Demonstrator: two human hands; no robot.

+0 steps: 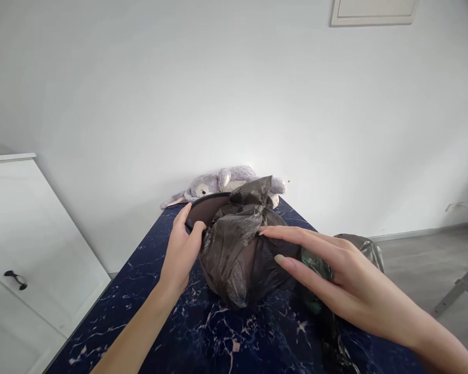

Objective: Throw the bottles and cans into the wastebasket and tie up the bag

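Note:
A crumpled black plastic bag [234, 254] covers much of a dark brown object with a curved black rim [206, 206], whose kind I cannot make out. My left hand [181, 249] grips that rimmed object at its left edge, thumb on the near side. On the right, my right hand [331, 270] has its fingers stretched out and thumb apart, the fingertips touching the bag's surface. Beneath and beside my right hand lies more dark, shiny plastic [331, 332], with a greenish patch showing through.
A dark blue marble-patterned table [140, 296] carries these things. At its far end a grey plush rabbit [206, 184] lies against the white wall [226, 83]. A white cabinet [35, 234] stands left; a metal-legged piece of furniture [458, 291] is at right.

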